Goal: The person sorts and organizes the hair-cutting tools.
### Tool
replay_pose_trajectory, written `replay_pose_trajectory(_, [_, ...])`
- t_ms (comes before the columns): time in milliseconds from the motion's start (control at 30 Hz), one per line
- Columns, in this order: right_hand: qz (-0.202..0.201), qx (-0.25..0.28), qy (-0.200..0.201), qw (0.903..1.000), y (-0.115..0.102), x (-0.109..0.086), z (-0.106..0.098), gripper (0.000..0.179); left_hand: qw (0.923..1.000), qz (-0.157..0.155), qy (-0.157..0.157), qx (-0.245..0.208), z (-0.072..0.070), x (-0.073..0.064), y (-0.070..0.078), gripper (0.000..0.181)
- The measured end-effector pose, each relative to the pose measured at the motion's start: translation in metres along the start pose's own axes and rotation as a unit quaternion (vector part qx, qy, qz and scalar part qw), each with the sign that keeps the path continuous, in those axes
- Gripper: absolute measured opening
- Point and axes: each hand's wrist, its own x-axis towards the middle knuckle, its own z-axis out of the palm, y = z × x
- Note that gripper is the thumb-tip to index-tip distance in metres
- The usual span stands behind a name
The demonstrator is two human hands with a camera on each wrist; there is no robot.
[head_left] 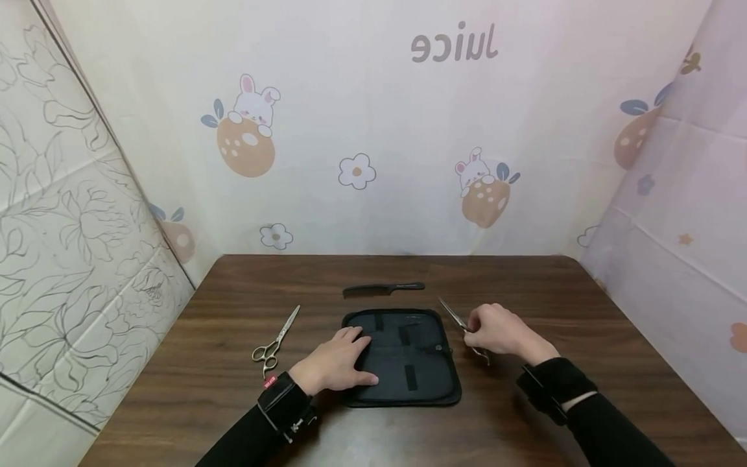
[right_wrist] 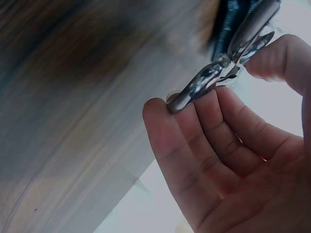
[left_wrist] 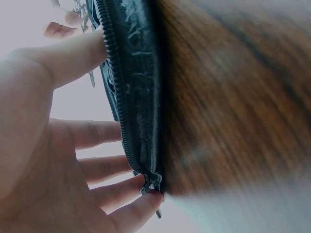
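A black zip case (head_left: pixel 428 376) lies on the wooden table, its inner side with dark straps facing up. My left hand (head_left: pixel 335 363) rests on its left edge with spread, fairly straight fingers. In the left wrist view, the thumb and fingertips touch the zipper (left_wrist: pixel 125 114) along the rim. To the right of the case, my right hand (head_left: pixel 498 331) pinches a pair of silver scissors (head_left: pixel 454 316) by the handle part. Their blades point away, up and left. The right wrist view shows shiny finger rings (right_wrist: pixel 199 85) between thumb and fingertips.
Behind the case lies a black comb (head_left: pixel 382 289). A second pair of silver scissors (head_left: pixel 281 336) lies left of my left hand, with a red tag (head_left: pixel 270 382) by its rings. A patterned curtain (head_left: pixel 362 97) hangs behind the table (head_left: pixel 210 383).
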Motion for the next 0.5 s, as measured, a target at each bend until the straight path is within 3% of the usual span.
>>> replay_pose_trajectory(500, [-0.022,0.051,0.050,0.9972,-0.013,-0.002,0.008,0.010,1.0000,-0.004,0.000,-0.007,0.000,0.000,-0.001,0.078])
